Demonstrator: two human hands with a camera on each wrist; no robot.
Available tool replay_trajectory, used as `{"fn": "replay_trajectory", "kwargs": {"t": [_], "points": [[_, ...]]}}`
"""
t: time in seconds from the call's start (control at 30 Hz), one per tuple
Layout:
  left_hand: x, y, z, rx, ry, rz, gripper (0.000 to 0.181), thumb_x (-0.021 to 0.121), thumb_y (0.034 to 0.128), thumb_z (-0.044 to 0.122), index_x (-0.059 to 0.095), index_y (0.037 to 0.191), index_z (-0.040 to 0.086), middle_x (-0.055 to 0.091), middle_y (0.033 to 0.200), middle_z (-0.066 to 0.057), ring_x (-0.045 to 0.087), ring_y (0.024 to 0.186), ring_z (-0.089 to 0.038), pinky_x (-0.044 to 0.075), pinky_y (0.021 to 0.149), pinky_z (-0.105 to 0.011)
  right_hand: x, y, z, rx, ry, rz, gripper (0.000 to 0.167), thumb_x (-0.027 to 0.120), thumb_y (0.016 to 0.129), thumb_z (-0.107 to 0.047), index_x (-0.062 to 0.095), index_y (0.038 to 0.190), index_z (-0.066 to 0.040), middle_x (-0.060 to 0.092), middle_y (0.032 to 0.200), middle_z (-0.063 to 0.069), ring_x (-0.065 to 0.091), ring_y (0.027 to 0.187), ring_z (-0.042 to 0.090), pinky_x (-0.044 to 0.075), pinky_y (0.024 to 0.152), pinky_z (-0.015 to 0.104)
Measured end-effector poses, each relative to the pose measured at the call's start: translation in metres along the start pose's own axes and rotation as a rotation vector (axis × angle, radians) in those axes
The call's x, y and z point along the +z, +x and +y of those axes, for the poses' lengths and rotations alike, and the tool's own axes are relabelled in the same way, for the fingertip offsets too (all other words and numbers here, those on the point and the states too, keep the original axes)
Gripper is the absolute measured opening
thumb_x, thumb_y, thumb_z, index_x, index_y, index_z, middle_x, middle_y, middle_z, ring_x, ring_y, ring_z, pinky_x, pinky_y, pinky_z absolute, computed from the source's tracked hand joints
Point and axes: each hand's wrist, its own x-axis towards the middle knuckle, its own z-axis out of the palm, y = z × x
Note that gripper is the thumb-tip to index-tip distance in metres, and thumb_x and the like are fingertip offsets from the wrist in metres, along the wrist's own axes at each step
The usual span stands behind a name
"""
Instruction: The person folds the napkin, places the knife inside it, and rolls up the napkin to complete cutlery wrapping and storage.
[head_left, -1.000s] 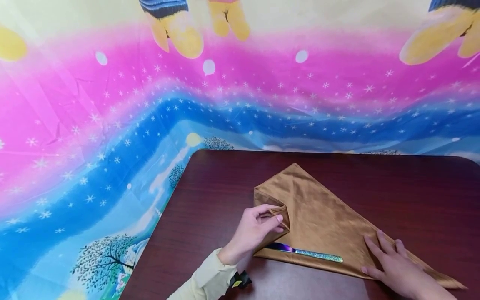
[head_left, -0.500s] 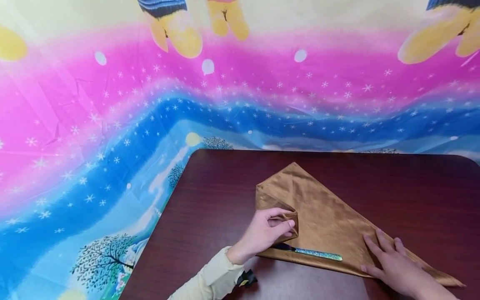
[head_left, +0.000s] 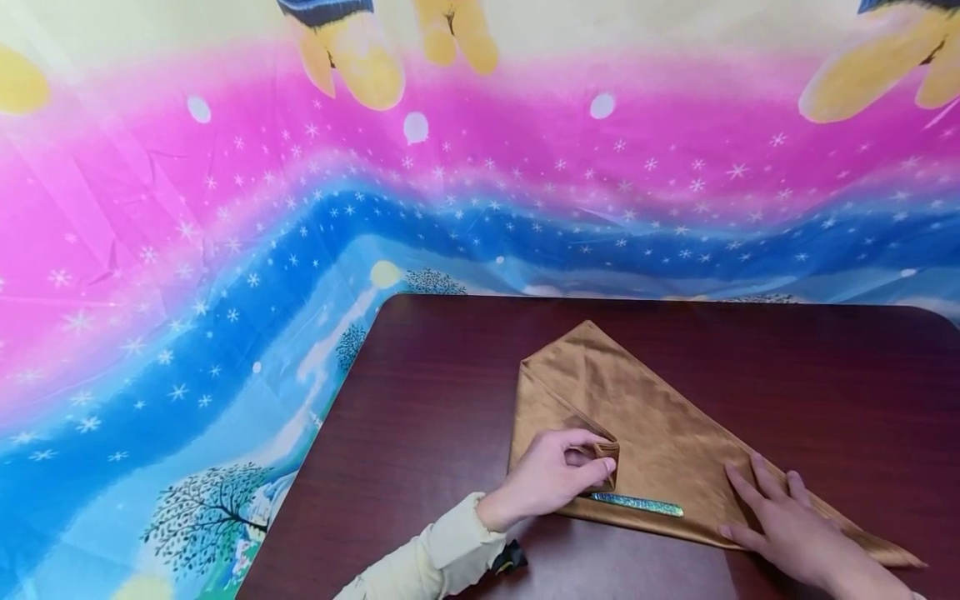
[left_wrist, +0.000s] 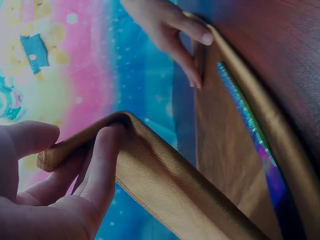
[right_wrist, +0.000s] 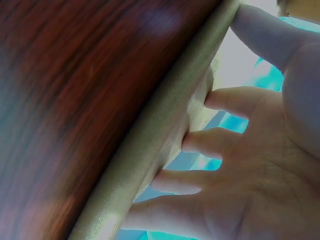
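Observation:
A golden-brown satin napkin (head_left: 660,425) lies folded to a point at the far end, with a long tail toward the right. My left hand (head_left: 551,471) pinches its left corner between thumb and fingers; in the left wrist view that folded corner (left_wrist: 165,175) is lifted off the layer below. On the napkin near its front edge lies an iridescent table knife (head_left: 637,504), its patterned handle to the right. The raised fold and my left hand hide its blade in the head view. My right hand (head_left: 795,521) rests with spread fingers on the napkin's right part.
The dark red-brown wooden table (head_left: 450,350) has rounded far corners. Behind and left of it hangs a colourful backdrop cloth (head_left: 300,208) printed with snowflakes and trees. A small black object (head_left: 510,558) shows beside my left sleeve (head_left: 442,550).
My left hand has moved to the right with the napkin's corner, and the fold now covers the knife's blade in the head view. My right hand has stayed in place.

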Motion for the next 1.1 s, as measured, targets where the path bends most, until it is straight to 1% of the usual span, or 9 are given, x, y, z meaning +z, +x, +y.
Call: {"fn": "replay_trajectory", "kwargs": {"t": [0.07, 0.13, 0.27, 0.4, 0.57, 0.73, 0.83, 0.97, 1.1], "points": [[0.003, 0.001, -0.003, 0.009, 0.042, -0.009, 0.023, 0.069, 0.0877, 0.016, 0.070, 0.109, 0.008, 0.075, 0.084, -0.010, 0.068, 0.069, -0.003, 0.051, 0.060, -0.016, -0.001, 0.000, 0.000, -0.001, -0.001, 0.002, 0.093, 0.054, 0.083, -0.068, 0.038, 0.145, -0.001, 0.019, 0.149, 0.038, 0.023, 0.119, 0.071, 0.033, 0.064, 0.082], [0.007, 0.003, -0.005, 0.017, 0.077, -0.026, 0.023, 0.068, 0.0883, 0.017, 0.070, 0.109, 0.008, 0.075, 0.085, -0.007, 0.065, 0.068, 0.003, 0.049, 0.060, -0.015, -0.001, 0.000, 0.000, 0.000, -0.002, -0.001, 0.093, 0.054, 0.083, -0.068, 0.038, 0.145, -0.002, 0.019, 0.148, 0.038, 0.023, 0.119, 0.071, 0.034, 0.064, 0.082], [0.013, 0.005, -0.011, 0.036, 0.133, -0.058, 0.022, 0.066, 0.0902, 0.016, 0.069, 0.110, 0.007, 0.075, 0.089, -0.004, 0.063, 0.070, 0.008, 0.049, 0.061, -0.013, -0.001, 0.000, 0.000, 0.008, 0.002, -0.016, 0.093, 0.054, 0.083, -0.068, 0.037, 0.146, -0.002, 0.019, 0.148, 0.038, 0.022, 0.119, 0.071, 0.033, 0.064, 0.082], [0.017, 0.006, -0.015, 0.052, 0.211, -0.079, 0.023, 0.064, 0.0918, 0.016, 0.068, 0.112, 0.006, 0.074, 0.092, -0.002, 0.062, 0.071, 0.010, 0.049, 0.063, -0.011, -0.001, 0.000, -0.001, 0.013, 0.002, -0.026, 0.093, 0.053, 0.083, -0.068, 0.037, 0.146, -0.002, 0.019, 0.148, 0.038, 0.021, 0.119, 0.072, 0.032, 0.064, 0.083], [0.022, 0.007, -0.020, 0.062, 0.308, -0.116, 0.023, 0.062, 0.0930, 0.019, 0.068, 0.112, 0.007, 0.073, 0.097, 0.002, 0.062, 0.076, 0.012, 0.048, 0.065, -0.009, -0.001, 0.000, -0.001, 0.009, 0.005, -0.008, 0.092, 0.054, 0.084, -0.068, 0.037, 0.146, -0.002, 0.018, 0.149, 0.038, 0.021, 0.120, 0.072, 0.032, 0.065, 0.083], [0.026, 0.008, -0.026, 0.093, 0.417, -0.143, 0.024, 0.058, 0.0954, 0.019, 0.066, 0.115, 0.007, 0.071, 0.108, 0.001, 0.062, 0.083, 0.011, 0.046, 0.068, -0.005, -0.001, 0.000, -0.001, 0.010, 0.008, 0.000, 0.092, 0.054, 0.084, -0.067, 0.038, 0.145, -0.002, 0.018, 0.149, 0.038, 0.021, 0.121, 0.072, 0.031, 0.065, 0.084], [0.028, 0.009, -0.028, 0.112, 0.488, -0.159, 0.025, 0.055, 0.0968, 0.019, 0.065, 0.117, 0.009, 0.069, 0.111, 0.001, 0.061, 0.084, 0.011, 0.044, 0.069, -0.004, -0.001, 0.000, -0.001, 0.016, 0.003, -0.003, 0.092, 0.053, 0.083, -0.069, 0.038, 0.145, -0.002, 0.019, 0.149, 0.037, 0.021, 0.120, 0.071, 0.030, 0.064, 0.084], [0.030, 0.009, -0.029, 0.124, 0.594, -0.189, 0.026, 0.054, 0.0974, 0.022, 0.065, 0.118, 0.010, 0.070, 0.107, 0.004, 0.060, 0.084, 0.012, 0.043, 0.069, -0.003, -0.001, -0.001, -0.001, 0.020, -0.001, -0.006, 0.093, 0.052, 0.083, -0.069, 0.038, 0.145, -0.002, 0.019, 0.149, 0.037, 0.022, 0.120, 0.072, 0.029, 0.064, 0.085], [0.033, 0.008, -0.032, 0.135, 0.660, -0.222, 0.026, 0.053, 0.0974, 0.022, 0.065, 0.118, 0.010, 0.071, 0.101, 0.006, 0.058, 0.082, 0.012, 0.041, 0.070, -0.004, -0.001, -0.001, -0.001, 0.018, -0.006, -0.007, 0.093, 0.051, 0.083, -0.070, 0.037, 0.146, -0.002, 0.018, 0.150, 0.036, 0.022, 0.119, 0.072, 0.029, 0.063, 0.085]]}}
